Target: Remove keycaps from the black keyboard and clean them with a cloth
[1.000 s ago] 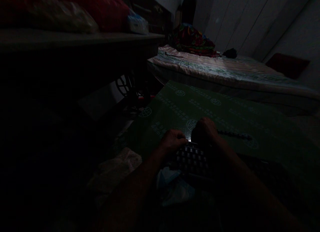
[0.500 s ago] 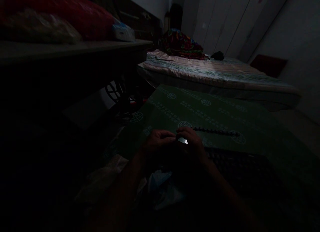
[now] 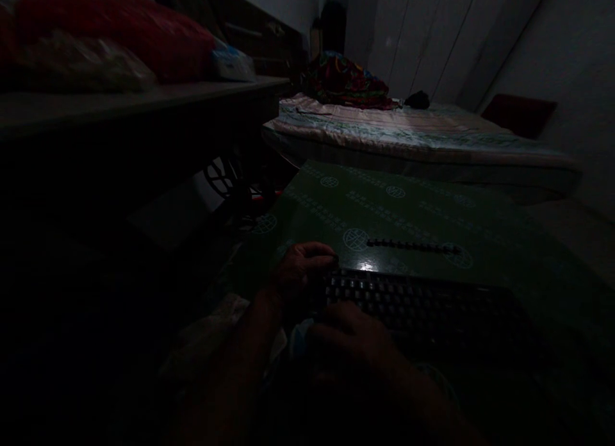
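My left hand (image 3: 303, 266) is closed in a pinch above the left end of a black keyboard (image 3: 432, 308). Between its fingertips is a small dark piece that looks like a keycap (image 3: 335, 260). My right hand (image 3: 355, 337) is lower and nearer to me, at the keyboard's front left, beside a blue and white cloth or wrapper (image 3: 298, 340). Its fingers point left and down, and darkness hides their tips. Beyond the keyboard, a line of small dark pieces (image 3: 413, 245), apparently keycaps, lies on the green table (image 3: 307, 202).
A crumpled pale bag or cloth (image 3: 211, 330) is left of my left forearm. Along the left runs a raised worktop (image 3: 192, 93) bearing a red bag (image 3: 144, 36) and a small box (image 3: 234, 63). Past the table's far edge stands a bed (image 3: 408, 129). The room is very dark.
My right hand has parted from my left and dropped down toward me, uncovering the keyboard's left end. My left hand stays nearly in place, still pinched.
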Demonstrator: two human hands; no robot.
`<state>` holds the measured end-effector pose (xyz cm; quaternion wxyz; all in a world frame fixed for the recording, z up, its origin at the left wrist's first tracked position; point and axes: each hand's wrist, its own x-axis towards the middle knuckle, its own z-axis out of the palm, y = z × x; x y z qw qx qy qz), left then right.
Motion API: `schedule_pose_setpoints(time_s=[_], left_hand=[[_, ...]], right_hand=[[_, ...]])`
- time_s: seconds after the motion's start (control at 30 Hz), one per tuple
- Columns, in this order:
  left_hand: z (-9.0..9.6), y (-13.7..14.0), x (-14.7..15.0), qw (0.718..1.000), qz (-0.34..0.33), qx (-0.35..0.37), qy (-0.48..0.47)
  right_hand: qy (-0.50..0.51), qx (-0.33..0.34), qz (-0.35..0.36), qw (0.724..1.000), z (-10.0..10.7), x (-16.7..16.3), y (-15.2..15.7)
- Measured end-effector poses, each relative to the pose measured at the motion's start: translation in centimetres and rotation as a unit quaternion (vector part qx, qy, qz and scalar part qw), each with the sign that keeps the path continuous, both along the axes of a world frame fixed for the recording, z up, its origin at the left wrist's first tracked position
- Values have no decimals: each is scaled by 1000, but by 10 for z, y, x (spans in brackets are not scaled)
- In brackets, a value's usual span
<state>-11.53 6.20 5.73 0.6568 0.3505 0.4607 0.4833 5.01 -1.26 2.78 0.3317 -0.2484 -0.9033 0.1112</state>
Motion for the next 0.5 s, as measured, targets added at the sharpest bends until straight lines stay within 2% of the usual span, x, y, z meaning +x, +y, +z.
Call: schedule_pose_setpoints(time_s=[0.07, 0.13, 0.23, 0.33, 0.4, 0.5], left_hand=[[-1, 0, 0, 1000, -1, 6, -11], [-1, 0, 1, 1000, 0, 14, -18], [1, 1, 2, 1000, 3, 14, -8], [6, 3, 3, 1000, 8, -3, 28], [9, 7, 2, 997, 12, -12, 76], [9, 14, 2, 987, -17, -21, 160]], right_hand=[[-25, 49, -28, 998, -14, -9, -9], [-29, 69, -34, 997, -28, -16, -11], [11, 89, -25, 996, -37, -15, -3], [94, 38, -55, 993, -23, -1, 13], [150, 1, -115, 982, -6, 7, 25], [135, -45, -196, 970, 15, 10, 44]])
